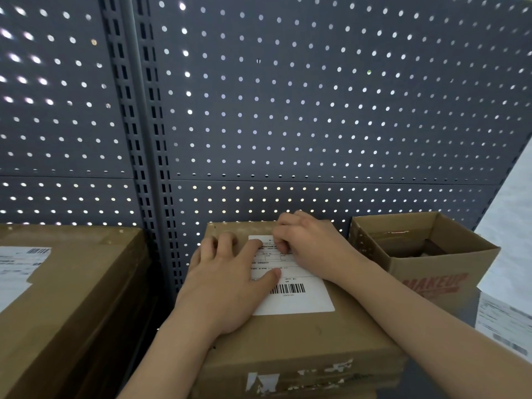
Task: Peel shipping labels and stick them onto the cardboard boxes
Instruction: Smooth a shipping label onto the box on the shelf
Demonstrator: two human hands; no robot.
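The left hand (227,283) is lying flat with a wide grip, its fingers spread and straight. Its palm is pressing down on the 9 o'clock edge of the white label (299,300), and its thumb (272,276) is reaching across the printed lines just above the barcode. The right hand (313,249) is working at the label's 1 o'clock corner with a narrow grip, its fingers (280,246) curling under so that the tips are touching the paper. Whether they are pinching the label or only pressing it I cannot tell.

The label is sitting on the top face of the closed cardboard box (302,344), toward its far half, with the barcode end facing 6 o'clock. Torn white tape scraps are showing on the box's near side.

At 3 o'clock from that box, an open box (449,272) with red lettering on its wall is standing just beside it. Printed sheets (503,321) are lying at 4 o'clock, by the frame's edge. At 9 o'clock, apart from the middle box, a large flat carton (77,283) is carrying its own stuck-on label (17,266). A grey pegboard (316,110) is rising behind everything at 12 o'clock, with a slotted post (144,139) dividing it.
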